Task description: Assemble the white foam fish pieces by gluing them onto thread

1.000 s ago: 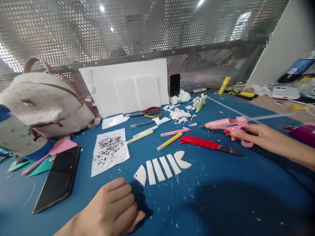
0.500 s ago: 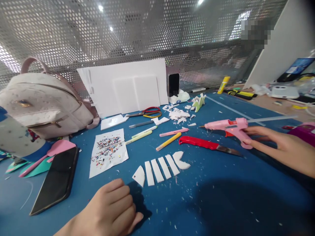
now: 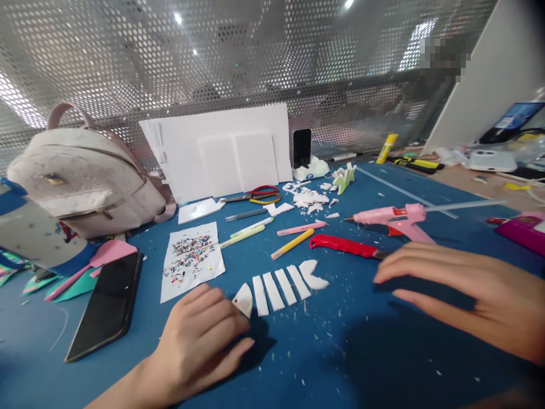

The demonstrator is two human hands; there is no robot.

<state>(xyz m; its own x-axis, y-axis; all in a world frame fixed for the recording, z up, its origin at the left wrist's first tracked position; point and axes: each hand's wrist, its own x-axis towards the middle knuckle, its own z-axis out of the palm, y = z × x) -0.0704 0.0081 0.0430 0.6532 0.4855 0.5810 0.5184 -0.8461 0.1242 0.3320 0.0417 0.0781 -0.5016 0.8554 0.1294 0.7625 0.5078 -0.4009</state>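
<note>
Perforated screen (image 3: 238, 62): grey and metallic, rising beyond the table's far edge.
Table (image 3: 306, 363): blue top, littered with pale specks (image 3: 302, 382) towards its near edge.
Backpack (image 3: 91, 170): pale, standing near the table's far left corner.
Right hand (image 3: 460, 289): palm down, towards the table's right edge; thumb spread well away from the fingers, nothing visibly held. Its fingers hide the blade end of the red-handled knife (image 3: 344, 245) (contact cannot be judged).
Left hand (image 3: 204, 335): near edge, left of centre; fingers loosely curled, thumb apart; the underside is hidden, so any hold cannot be told.
Fish cut-out (image 3: 273, 291): six white foam-like pieces in a row, mid-table, left of the right hand, ahead and to the right of the nearer left hand; long axis left to right, tail slightly towards the far edge.
Hot glue gun (image 3: 395, 218): beyond the right hand, nozzle towards the left edge.
Head piece (image 3: 244, 301): dark-eyed, just beside the left knuckles.
</note>
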